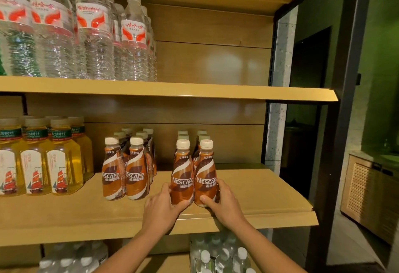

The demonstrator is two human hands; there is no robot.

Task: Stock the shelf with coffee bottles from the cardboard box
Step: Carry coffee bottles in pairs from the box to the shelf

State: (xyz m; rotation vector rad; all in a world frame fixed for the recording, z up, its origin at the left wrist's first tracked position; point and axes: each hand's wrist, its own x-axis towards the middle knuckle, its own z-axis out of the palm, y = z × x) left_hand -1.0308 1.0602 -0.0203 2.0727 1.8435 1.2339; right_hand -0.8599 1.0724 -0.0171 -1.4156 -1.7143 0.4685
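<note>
**Grip.** The left hand [164,204] is curled round the lower body of the left bottle [182,177]. The right hand [222,204] is curled likewise round the right bottle [205,177]. Both bottles stand upright and touch side to side, just behind the front lip of the shelf [269,199]. This pair is the reference for all positions below.

**Handling (judged).**
- The bottles are small, full and stiff plastic, and probably light enough for one hand each.
- The glossy sleeve may slip.
- The narrow base may tip if the bottle is pushed high up.
- Hold low on the wide body, not at the cap.

**Clearances.**
- Behind the pair: two files of coffee [201,136] run toward the back panel.
- Left of the pair: a strip of open shelf, then a second coffee group [125,171], then tea [60,165].
- Right of the pair: open shelf to its end.
- Above the pair: the upper board [194,93] sits well clear of the caps.
- The box is not in view.
</note>
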